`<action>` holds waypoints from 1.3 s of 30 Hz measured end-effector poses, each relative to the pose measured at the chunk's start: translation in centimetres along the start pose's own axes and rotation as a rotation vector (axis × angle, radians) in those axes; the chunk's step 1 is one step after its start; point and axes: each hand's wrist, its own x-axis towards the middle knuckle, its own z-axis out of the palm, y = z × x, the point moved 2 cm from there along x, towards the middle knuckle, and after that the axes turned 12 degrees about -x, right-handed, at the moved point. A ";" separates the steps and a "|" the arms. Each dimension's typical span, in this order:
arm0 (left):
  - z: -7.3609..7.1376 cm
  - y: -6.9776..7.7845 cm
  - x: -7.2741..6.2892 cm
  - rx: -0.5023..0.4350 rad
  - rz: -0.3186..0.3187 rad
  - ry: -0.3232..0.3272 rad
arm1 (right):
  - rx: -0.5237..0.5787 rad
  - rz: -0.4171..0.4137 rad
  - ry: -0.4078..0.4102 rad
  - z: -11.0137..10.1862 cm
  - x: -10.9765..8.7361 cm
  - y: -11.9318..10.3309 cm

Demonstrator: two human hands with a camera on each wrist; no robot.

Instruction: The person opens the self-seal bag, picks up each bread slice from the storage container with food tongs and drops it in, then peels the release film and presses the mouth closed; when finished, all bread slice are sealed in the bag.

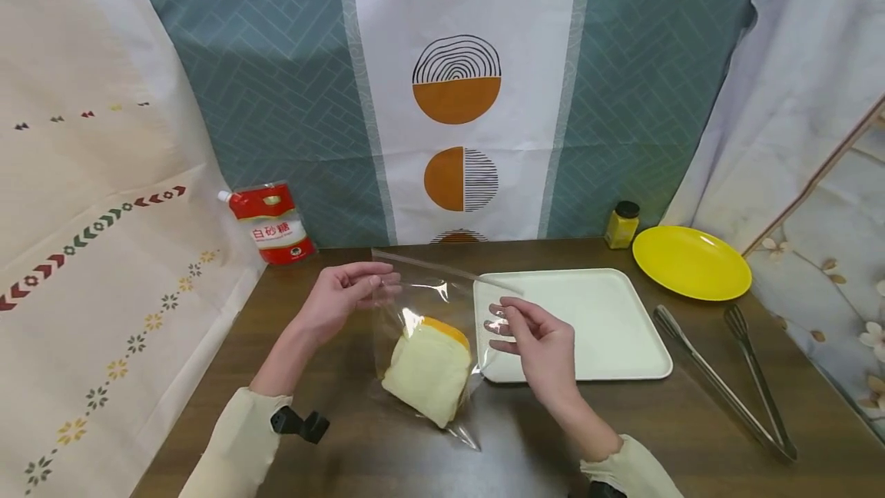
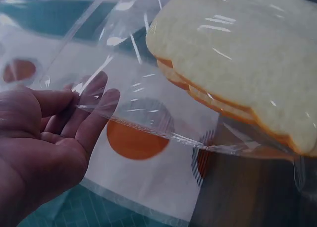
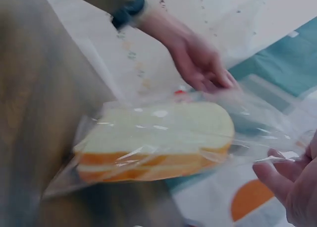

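A clear plastic bag [image 1: 422,302] hangs between both hands over the table, with bread slices [image 1: 426,375] inside. In the left wrist view the stacked bread slices [image 2: 237,63] show pale faces and orange-brown crusts. My left hand [image 1: 343,294] pinches the bag's left edge near the top between thumb and fingers. On the opposite side, my right hand [image 1: 542,340] pinches the bag's right edge, and some of its fingertips show through the film. The right wrist view has the bread [image 3: 158,133] lying low in the bag, well apart from both hands.
A white tray [image 1: 581,325] lies right of the bag, partly behind the right hand. Beyond it are a yellow plate [image 1: 691,263], a yellow jar with a black lid [image 1: 622,225] and metal tongs [image 1: 719,386]. A red sugar pouch [image 1: 272,224] stands at the back left.
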 end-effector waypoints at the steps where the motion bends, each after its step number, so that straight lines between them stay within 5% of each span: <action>1: 0.4 0.2 -0.6 0.003 0.020 -0.003 | -0.021 -0.023 -0.008 -0.5 0.1 -0.4; 8: 4.4 2.4 -3.9 -0.019 0.212 0.019 | -0.128 -0.196 -0.005 -3.7 0.1 -4.7; 15: 7.3 4.2 -4.9 -0.044 0.410 0.015 | -0.128 -0.288 0.006 -5.6 0.3 -7.6; 20: 7.9 3.7 -5.4 -0.034 0.368 0.067 | -0.142 -0.289 -0.035 -6.5 0.4 -8.0; 29: 9.6 1.4 -6.1 -0.169 0.221 0.089 | -0.173 0.010 -0.097 -8.2 -0.2 -6.6; 39: 10.9 0.0 -6.6 -0.237 0.122 0.215 | -0.142 0.121 -0.110 -8.9 -0.6 -6.0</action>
